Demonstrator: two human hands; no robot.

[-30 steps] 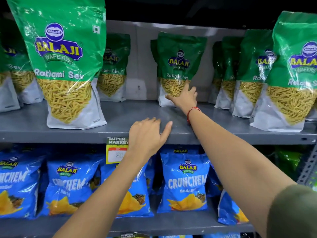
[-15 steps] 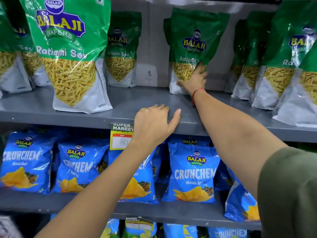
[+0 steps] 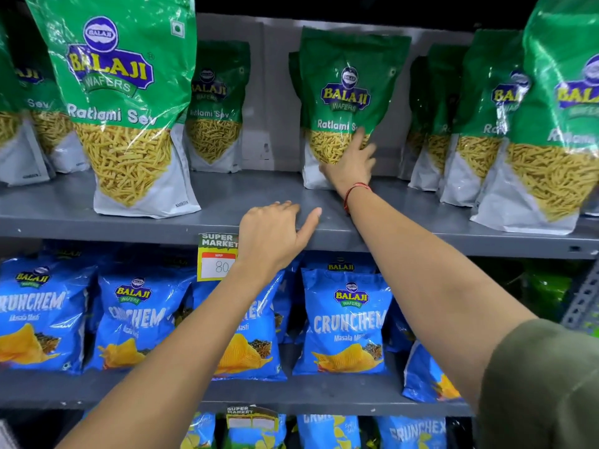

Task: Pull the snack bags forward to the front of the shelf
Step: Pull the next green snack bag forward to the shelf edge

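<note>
Green Balaji Ratlami Sev snack bags stand on the grey upper shelf (image 3: 227, 202). One bag (image 3: 346, 85) stands toward the back at the middle. My right hand (image 3: 351, 163) lies on its lower front, thumb at the left and fingers spread around its right side, gripping it. My left hand (image 3: 275, 234) rests on the shelf's front edge below, fingers on the shelf top and thumb stretched out, holding nothing. Another bag (image 3: 129, 124) stands at the front on the left, and one (image 3: 551, 163) at the front on the right. A further bag (image 3: 215, 108) stays at the back.
More green bags stand behind at the far left (image 3: 26, 124) and right (image 3: 479, 124). A yellow price tag (image 3: 217, 257) hangs on the shelf edge beside my left wrist. Blue Crunchem bags (image 3: 346, 322) fill the lower shelf.
My right hand has moved from the bag's bottom edge up onto its lower front and closed around it. The bag has come slightly forward. My left hand has stayed on the shelf edge.
</note>
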